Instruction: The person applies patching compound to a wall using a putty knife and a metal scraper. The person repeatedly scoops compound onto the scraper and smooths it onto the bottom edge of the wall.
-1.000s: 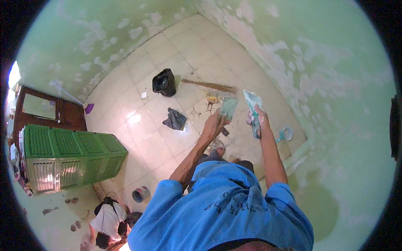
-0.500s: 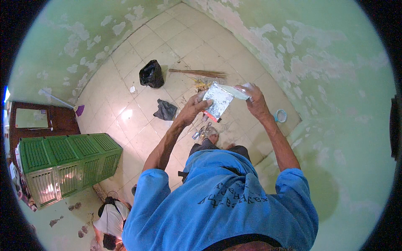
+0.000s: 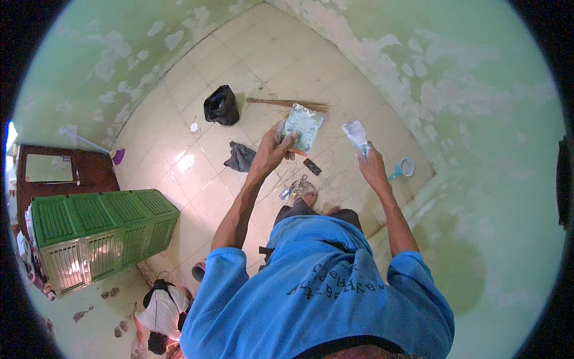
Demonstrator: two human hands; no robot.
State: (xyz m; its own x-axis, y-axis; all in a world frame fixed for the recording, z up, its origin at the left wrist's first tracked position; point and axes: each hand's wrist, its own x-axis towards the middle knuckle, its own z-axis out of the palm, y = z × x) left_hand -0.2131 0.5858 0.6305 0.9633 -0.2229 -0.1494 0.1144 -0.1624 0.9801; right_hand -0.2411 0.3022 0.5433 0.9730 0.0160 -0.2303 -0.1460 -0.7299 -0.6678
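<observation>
Packet now split between two hands, where half a second back both hands met on it together. Left hand [image 3: 274, 148] pinching the larger silvery-green foil packet [image 3: 303, 127] by its left edge, thumb over the front, fingers behind. Right hand [image 3: 372, 169] drawn away to the right of the packet, fingers closed on a small torn strip [image 3: 356, 133] of the same foil, strip sticking up above the knuckles. Clear gap between strip and packet. Judging from that, top torn off and packet most likely open, contents not visible from here.

Below the packet, on the tiled floor [image 3: 197, 173]: scissors and a small dark flat object near a bare foot. Beyond the packet, a broom [image 3: 287, 103] lying flat; left of it a black plastic bag [image 3: 220, 105], and lower left a dark crumpled cloth [image 3: 240, 157]. Right of the packet, past the right hand, a small blue-handled scoop [image 3: 403, 169] by the wall. Far left of the packet, a green slatted cabinet [image 3: 98, 230].
</observation>
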